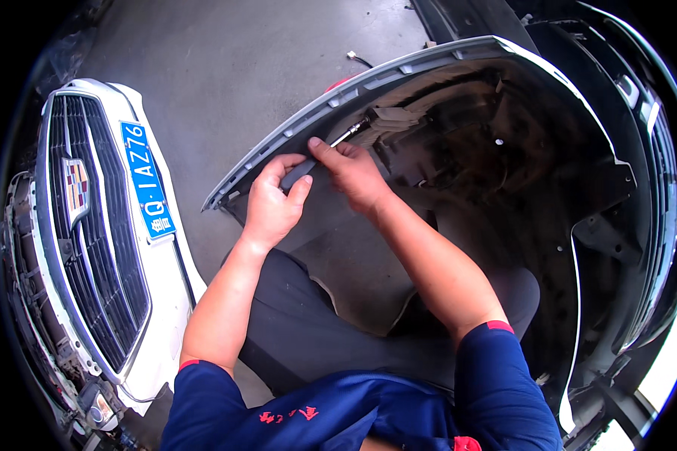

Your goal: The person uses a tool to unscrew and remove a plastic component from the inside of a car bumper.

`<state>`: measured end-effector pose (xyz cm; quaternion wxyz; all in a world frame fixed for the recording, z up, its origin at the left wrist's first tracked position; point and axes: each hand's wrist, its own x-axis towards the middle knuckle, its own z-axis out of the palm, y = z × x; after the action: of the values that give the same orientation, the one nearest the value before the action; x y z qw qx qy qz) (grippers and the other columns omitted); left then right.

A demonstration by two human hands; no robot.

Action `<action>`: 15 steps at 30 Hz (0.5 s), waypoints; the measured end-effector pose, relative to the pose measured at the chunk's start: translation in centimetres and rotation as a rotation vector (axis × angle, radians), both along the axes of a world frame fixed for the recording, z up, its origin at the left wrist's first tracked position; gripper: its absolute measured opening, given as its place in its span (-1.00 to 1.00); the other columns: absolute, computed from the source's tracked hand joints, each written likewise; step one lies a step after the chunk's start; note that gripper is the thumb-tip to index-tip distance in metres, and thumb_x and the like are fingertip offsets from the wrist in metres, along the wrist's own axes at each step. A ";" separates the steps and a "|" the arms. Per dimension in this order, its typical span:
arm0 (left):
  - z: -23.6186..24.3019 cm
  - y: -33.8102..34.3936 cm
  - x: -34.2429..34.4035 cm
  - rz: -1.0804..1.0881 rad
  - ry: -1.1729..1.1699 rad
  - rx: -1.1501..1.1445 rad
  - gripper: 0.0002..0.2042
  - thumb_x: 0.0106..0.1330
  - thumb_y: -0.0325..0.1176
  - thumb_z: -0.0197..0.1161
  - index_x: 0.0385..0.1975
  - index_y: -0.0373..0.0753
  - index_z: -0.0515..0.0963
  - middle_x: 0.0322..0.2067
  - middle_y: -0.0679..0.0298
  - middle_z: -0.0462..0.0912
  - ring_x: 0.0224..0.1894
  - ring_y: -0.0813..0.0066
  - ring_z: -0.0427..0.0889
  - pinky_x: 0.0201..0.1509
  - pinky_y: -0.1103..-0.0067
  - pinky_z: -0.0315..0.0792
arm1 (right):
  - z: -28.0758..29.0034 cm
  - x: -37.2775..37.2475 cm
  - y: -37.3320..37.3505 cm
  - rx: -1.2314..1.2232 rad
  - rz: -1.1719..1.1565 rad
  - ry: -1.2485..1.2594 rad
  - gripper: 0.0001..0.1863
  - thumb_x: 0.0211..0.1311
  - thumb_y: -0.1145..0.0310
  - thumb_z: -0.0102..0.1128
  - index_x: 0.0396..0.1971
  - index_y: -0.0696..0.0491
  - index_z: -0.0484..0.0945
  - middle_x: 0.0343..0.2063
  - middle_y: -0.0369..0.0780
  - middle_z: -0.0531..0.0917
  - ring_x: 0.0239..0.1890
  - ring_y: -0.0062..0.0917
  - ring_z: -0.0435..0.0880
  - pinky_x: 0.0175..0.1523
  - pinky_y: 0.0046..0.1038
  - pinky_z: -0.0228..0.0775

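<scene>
A screwdriver-like hand tool (299, 174) with a dark grey handle and a silver shaft slants up to the right. My left hand (272, 210) is closed round the rear of its handle. Further forward, my right hand (353, 177) is also closed on the tool, its thumb beside the start of the shaft. The shaft's dark tip lies close to the inner side of a large curved car body panel (478, 113), dark and glossy with a pale ribbed rim. Whether the tip touches a fastener is too small to tell. My right fingertips are partly hidden.
A white front bumper with a dark grille (101, 225) and a blue plate stands at the left. On the grey floor (226, 52), a short cable with a white connector (351, 55) lies beyond the panel. The car's front end (654, 218) is at the right. My knees are beneath my arms.
</scene>
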<state>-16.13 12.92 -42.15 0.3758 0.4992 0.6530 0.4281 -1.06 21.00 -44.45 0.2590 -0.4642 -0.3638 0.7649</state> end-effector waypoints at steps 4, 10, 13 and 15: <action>0.4 0.5 -1.2 0.038 -0.522 -0.366 -0.66 0.50 -0.13 0.10 -0.13 -0.34 0.57 -0.56 0.27 0.61 -0.65 0.65 0.42 -0.46 0.51 0.43 | -0.2 0.6 -0.6 -0.012 0.004 0.068 -0.53 0.35 -0.06 0.35 -0.28 0.13 0.63 -0.46 -0.39 0.61 -0.46 -0.75 0.43 -0.39 -0.60 0.22; -0.6 1.2 -3.0 0.062 -1.041 -0.681 -0.59 0.52 -0.04 -0.03 -0.15 -0.31 0.55 -0.61 0.34 0.48 -0.68 0.62 0.28 -0.52 0.58 0.31 | -0.5 0.8 -1.0 0.007 0.003 0.282 -0.68 0.39 0.07 0.33 -0.19 0.04 0.61 -0.43 -0.46 0.62 -0.41 -0.77 0.43 -0.34 -0.64 0.20; -0.6 1.4 -1.1 0.126 -0.711 -0.476 -0.62 0.51 -0.08 0.02 -0.09 -0.32 0.56 -0.56 0.34 0.51 -0.64 0.62 0.33 -0.49 0.58 0.37 | -0.7 0.5 -0.8 0.089 0.003 0.087 -0.69 0.40 0.09 0.33 -0.23 0.06 0.60 -0.45 -0.45 0.60 -0.42 -0.77 0.43 -0.34 -0.62 0.22; -0.6 1.3 -0.5 0.162 -0.454 -0.265 -0.62 0.50 -0.09 0.05 -0.05 -0.32 0.56 -0.51 0.34 0.52 -0.62 0.63 0.35 -0.47 0.61 0.40 | -0.9 0.1 -0.5 0.119 0.021 -0.055 -0.67 0.40 0.07 0.32 -0.25 0.06 0.59 -0.44 -0.45 0.61 -0.42 -0.77 0.43 -0.34 -0.60 0.23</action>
<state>-16.61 14.22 -42.75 0.5392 0.2831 0.6399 0.4687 -0.97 20.48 -45.30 0.2682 -0.4650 -0.4203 0.7316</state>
